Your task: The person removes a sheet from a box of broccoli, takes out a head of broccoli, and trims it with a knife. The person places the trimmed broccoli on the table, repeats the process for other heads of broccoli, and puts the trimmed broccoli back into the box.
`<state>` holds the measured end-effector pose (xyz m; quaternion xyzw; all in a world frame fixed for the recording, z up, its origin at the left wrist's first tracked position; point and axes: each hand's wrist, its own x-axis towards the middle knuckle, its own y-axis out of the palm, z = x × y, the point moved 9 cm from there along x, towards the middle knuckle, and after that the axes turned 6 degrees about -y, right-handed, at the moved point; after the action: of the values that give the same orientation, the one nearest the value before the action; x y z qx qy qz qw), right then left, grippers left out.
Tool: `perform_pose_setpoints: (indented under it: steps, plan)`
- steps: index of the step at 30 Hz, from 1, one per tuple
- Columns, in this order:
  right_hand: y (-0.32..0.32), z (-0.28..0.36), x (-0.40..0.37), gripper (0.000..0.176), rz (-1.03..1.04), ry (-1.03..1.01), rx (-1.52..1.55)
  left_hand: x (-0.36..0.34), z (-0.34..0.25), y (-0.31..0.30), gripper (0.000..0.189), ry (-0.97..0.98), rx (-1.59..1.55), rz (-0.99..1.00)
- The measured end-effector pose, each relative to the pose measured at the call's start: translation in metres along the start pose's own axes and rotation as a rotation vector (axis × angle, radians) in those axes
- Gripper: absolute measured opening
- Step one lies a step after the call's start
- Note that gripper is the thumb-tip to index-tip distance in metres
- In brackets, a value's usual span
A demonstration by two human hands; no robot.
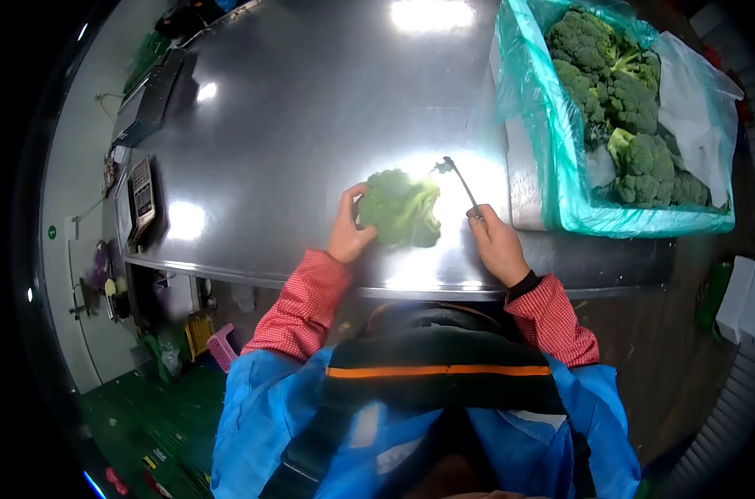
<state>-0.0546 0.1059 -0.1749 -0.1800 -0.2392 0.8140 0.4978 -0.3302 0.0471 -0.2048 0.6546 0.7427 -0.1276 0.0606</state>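
My left hand [350, 231] grips the left side of a green broccoli head [398, 208] just above the steel table, its pale cut stems turned to the right. Between the thumb and fingers of my right hand [498, 248] is a thin leaf stalk [463, 185]. This stalk points up and to the left, with a small ragged leafy tip, and is apart from the broccoli head. Part of the left fingers is hidden behind the florets.
A crate lined with green plastic [573, 187] stands at the right, holding several broccoli heads [643, 166]. On the left edge of the steel table [311, 108] sits a scale with a keypad [142, 190]. The table's front edge runs close to my body.
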Motion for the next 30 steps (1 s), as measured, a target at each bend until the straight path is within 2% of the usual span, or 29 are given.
perform_pose_setpoints:
  steps: [1,2,5,9,15,16,19,21,23,25,26,27,28,30]
  plan:
    - [0.002,0.011,0.002,0.018,-0.026,-0.057,-0.068,-0.002,-0.001,0.0,0.069,-0.003,-0.002,0.004]
    - [0.008,0.013,0.001,0.018,0.051,-0.016,-0.122,-0.003,-0.002,0.0,0.069,-0.004,-0.005,0.006]
    - [0.015,0.032,0.005,0.018,-0.008,-0.16,-0.219,-0.003,0.0,0.001,0.068,0.008,0.043,0.0]
    - [0.027,0.04,0.011,0.012,0.074,-0.262,-0.475,0.0,0.001,0.0,0.066,0.002,0.067,-0.033]
    - [0.042,-0.005,0.03,0.016,0.261,-0.144,-0.477,0.003,-0.026,0.018,0.064,0.194,0.379,-0.104]
    - [0.044,-0.019,0.04,0.018,0.302,-0.042,-0.489,0.004,-0.025,0.02,0.064,0.182,0.392,-0.102]
    - [0.068,-0.029,0.057,0.019,0.322,-0.164,-0.391,0.012,-0.022,0.022,0.065,0.154,0.338,-0.096]
    - [0.072,-0.032,0.051,0.021,0.338,-0.086,-0.29,0.003,-0.002,0.005,0.065,0.086,0.195,-0.083]
    - [0.068,-0.036,0.047,0.023,0.302,-0.045,-0.165,-0.009,0.01,-0.004,0.075,-0.046,0.137,-0.057]
    - [0.067,-0.035,0.047,0.027,0.274,0.019,0.207,-0.025,0.009,-0.002,0.083,-0.188,-0.058,0.044]
    - [0.07,-0.037,0.04,0.028,0.377,0.203,0.391,-0.035,0.009,0.002,0.092,-0.339,-0.229,0.092]
    - [0.076,-0.028,0.03,0.03,0.477,0.392,0.572,-0.038,0.007,0.004,0.094,-0.286,-0.185,0.043]
    - [0.089,-0.024,0.024,0.032,0.479,0.476,0.679,-0.038,0.005,0.012,0.096,-0.228,-0.142,-0.006]
    - [0.096,-0.01,0.02,0.032,0.464,0.447,0.642,-0.036,-0.003,0.024,0.103,-0.154,-0.107,-0.09]
